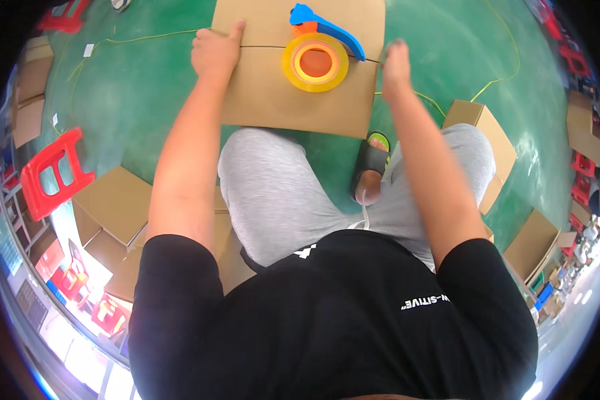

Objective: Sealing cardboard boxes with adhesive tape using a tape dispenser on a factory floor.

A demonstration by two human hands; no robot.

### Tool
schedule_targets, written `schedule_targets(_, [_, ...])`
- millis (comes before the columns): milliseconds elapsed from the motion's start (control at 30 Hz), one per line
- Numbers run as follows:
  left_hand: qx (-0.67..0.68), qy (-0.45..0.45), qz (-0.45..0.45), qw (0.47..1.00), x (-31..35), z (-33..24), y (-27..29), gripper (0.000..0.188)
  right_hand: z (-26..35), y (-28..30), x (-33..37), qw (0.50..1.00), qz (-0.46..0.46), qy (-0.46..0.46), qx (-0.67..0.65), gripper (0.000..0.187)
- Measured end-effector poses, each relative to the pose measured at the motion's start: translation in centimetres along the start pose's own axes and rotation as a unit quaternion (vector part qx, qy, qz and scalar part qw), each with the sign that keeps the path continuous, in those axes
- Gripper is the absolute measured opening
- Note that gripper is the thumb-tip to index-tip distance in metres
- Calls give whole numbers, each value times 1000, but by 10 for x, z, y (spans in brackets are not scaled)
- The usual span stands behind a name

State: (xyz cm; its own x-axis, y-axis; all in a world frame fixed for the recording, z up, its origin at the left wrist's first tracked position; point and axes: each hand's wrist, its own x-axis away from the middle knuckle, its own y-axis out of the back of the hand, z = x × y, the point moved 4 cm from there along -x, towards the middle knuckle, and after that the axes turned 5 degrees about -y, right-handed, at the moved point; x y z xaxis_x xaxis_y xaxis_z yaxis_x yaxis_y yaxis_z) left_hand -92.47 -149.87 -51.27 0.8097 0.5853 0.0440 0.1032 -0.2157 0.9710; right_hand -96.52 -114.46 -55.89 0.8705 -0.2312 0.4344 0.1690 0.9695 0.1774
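A closed brown cardboard box (273, 93) lies in front of my knees, a seam running across its top between two flaps. On that top sits a tape dispenser (337, 33) with a blue handle and an orange part, carrying a wide roll of yellowish clear tape (291, 61). My left hand (215, 55) grips the box's left edge, its thumb up by the top and the other fingers partly hidden. Close by the right edge is my right hand (397, 68), smeared by motion; its fingers are unclear, and I cannot tell whether it touches the box.
Cardboard boxes stand beside my right knee (490, 133) and at my lower left (117, 203). A red plastic stool (57, 173) is at the left. Thin yellow cords (147, 36) cross the green floor (440, 40). More boxes and red stools line both sides.
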Motion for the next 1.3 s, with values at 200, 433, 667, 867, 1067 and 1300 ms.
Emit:
schedule_targets(200, [46, 22, -3, 999, -2, -24, -13, 85, 14, -14, -109, 987, 120, -76, -77, 52])
schedule_targets(433, [86, 39, 41, 995, 3, -13, 2, 82, 42, -34, -84, 986, 60, 98, 123, 59])
schedule_targets(667, [17, 21, 1, 1000, 13, -29, 9, 81, 91, -45, -75, 908, 122, 254, 312, 43])
schedule_targets(867, [30, -275, -248, 928, 19, -21, 3, 55, 117, -57, -26, 721, 18, 362, 590, 63])
schedule_targets(1067, [-16, -213, -72, 974, 37, -55, 27, 47, 84, -59, 52, 763, 206, 238, 564, 66])
schedule_targets(1300, [-4, -190, -56, 980, 40, -40, 36, 51, 112, -57, 84, 783, 226, 236, 529, 53])
